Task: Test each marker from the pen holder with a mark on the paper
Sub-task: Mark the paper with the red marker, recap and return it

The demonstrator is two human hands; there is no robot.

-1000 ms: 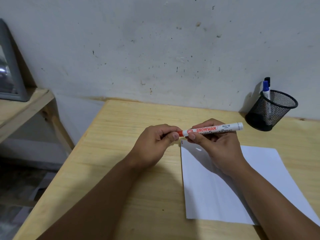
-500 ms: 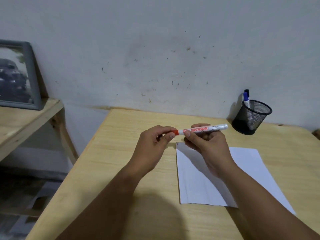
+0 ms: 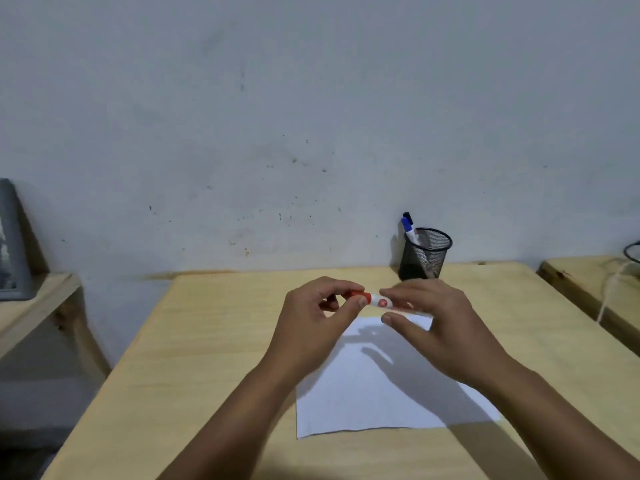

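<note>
Both hands hold a white marker (image 3: 380, 302) with a red cap above the wooden table (image 3: 214, 341). My left hand (image 3: 311, 327) pinches the red cap end between thumb and fingers. My right hand (image 3: 440, 327) grips the white barrel, most of which is hidden behind its fingers. A white sheet of paper (image 3: 374, 400) lies flat beneath the hands. At the table's back edge stands a black mesh pen holder (image 3: 425, 254) with a blue-capped marker (image 3: 408, 227) and a dark-capped one behind it.
The grey wall rises right behind the table. A lower wooden shelf (image 3: 38, 299) with a grey picture frame (image 3: 14, 244) stands to the left. Another wooden surface (image 3: 595, 282) with a cord lies at the right.
The view has tilted up and pulled back, so hands, paper and holder sit lower and smaller. The marker has turned, and its barrel is now mostly hidden behind my right fingers.
</note>
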